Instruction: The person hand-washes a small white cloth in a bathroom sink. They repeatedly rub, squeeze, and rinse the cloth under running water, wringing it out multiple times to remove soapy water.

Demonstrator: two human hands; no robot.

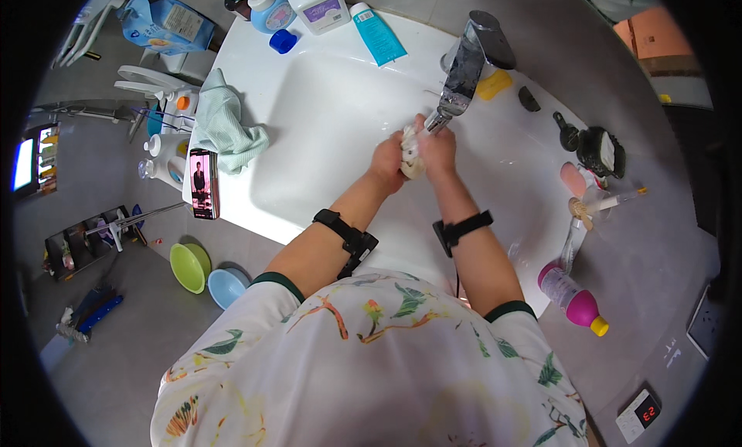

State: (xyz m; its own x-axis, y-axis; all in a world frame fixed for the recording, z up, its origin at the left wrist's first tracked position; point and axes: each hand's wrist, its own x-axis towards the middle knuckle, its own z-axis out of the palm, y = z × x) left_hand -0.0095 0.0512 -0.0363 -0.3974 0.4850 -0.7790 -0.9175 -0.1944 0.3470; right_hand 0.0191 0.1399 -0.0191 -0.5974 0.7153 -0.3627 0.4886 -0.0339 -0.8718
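Under the chrome faucet [462, 76] my hands are close together over the white sink [309, 138]. My left hand [388, 162] is closed around one side of a bunched white cloth [411, 157]. On its other side, my right hand [438, 148] is closed too, just below the spout. The cloth is small and crumpled between them, and parts of it are hidden by my fingers. Whether water is running over it cannot be made out.
A pale green towel [224, 130] and a phone [203, 184] lie on the left rim. Behind are a blue tube [377, 34], a white bottle [318, 8] and yellow soap [494, 84]. A pink bottle [573, 298] stands right; basins [190, 267] sit lower left.
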